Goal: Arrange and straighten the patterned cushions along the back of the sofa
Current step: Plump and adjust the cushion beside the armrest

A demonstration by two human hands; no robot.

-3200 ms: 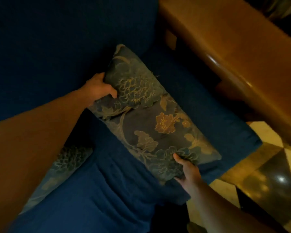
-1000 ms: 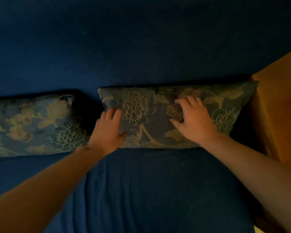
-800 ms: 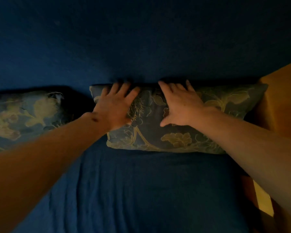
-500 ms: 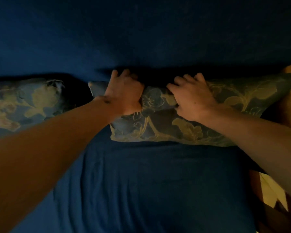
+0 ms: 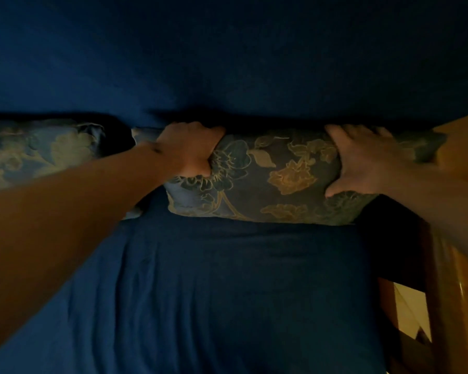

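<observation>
At the far left a second patterned cushion (image 5: 38, 149) is lying against the blue sofa back (image 5: 227, 55), just beside the one being handled; the left hand (image 5: 189, 149) is clamping its curled fingers over the top left corner of the floral cushion (image 5: 276, 179). That cushion is standing on the blue seat (image 5: 227, 292) against the sofa back; the right hand (image 5: 362, 160) is gripping its upper right part, fingers spread over the top edge and thumb pressing the front; the wooden armrest (image 5: 459, 265) is sitting at the right.

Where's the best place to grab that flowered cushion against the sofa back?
Probably its top edge, near both ends, reaching from the front. The flowered cushion lies long and soft against the sofa back; the left hand and right hand grip there.
</observation>
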